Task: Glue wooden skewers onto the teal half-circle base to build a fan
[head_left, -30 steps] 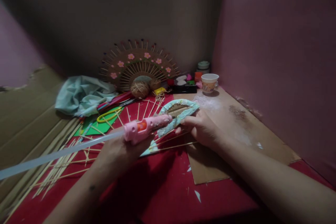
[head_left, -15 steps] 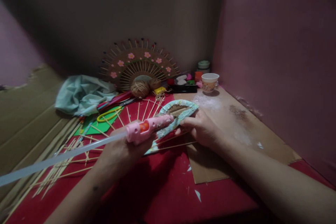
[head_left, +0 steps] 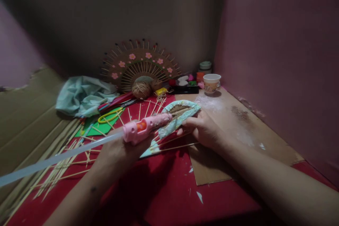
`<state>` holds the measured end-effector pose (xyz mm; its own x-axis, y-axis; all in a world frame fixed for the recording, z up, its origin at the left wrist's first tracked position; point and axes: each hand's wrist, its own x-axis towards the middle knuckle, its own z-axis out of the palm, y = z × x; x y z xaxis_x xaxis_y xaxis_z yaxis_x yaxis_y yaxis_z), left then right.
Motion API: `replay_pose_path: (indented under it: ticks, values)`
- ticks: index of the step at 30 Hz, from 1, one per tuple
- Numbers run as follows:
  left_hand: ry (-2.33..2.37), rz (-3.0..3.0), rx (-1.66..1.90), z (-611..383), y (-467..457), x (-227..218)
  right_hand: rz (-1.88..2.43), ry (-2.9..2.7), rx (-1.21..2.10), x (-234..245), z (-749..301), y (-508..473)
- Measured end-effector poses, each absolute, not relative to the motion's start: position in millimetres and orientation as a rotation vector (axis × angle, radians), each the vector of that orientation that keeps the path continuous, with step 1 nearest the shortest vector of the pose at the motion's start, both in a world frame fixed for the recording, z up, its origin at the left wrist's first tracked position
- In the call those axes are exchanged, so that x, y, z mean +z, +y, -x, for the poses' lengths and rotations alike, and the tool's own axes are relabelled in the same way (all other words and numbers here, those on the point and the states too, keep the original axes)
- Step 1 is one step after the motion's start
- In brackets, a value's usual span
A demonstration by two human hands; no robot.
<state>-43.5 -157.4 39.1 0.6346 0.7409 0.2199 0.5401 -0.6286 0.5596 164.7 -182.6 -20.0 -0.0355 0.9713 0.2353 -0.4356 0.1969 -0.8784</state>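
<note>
Left hand (head_left: 127,150) wrapped around a pink glue gun (head_left: 136,131), grip closed; most fingers hidden under the gun body. Long translucent glue stick (head_left: 60,157) runs out the rear of the gun, past the left forearm. Right hand (head_left: 202,129) pinches the near right edge of a mint fabric-edged piece (head_left: 173,126), thumb on top, fingers curled below, closed on it. Brown cardboard shows inside the fabric border.

Piece sits between the two hands, tilted. Gun nozzle points right at its brown inner area; contact or a small gap, cannot tell. Thin sticks (head_left: 172,147) extend below it, joined at a mint base (head_left: 150,150) just past the left hand.

All of this over a red table surface (head_left: 164,187). Cardboard sheet (head_left: 212,171) under the right forearm, paper cup (head_left: 211,85) on its far end. Left side: loose sticks (head_left: 55,176), green sheet (head_left: 102,127), yellow-handled scissors (head_left: 109,116), crumpled mint cloth (head_left: 82,95). Behind: twine ball (head_left: 141,90), in front of a flower-decorated fan (head_left: 126,69) standing upright near the back wall.
</note>
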Motion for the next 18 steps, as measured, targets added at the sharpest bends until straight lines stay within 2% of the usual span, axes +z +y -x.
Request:
replay_pose_path:
  ticks: [18]
  values:
    - [0.942, -2.362, 0.571, 41.0, -156.1, 35.8, 0.687, -1.025, 1.284, -21.8, -165.4, -182.1]
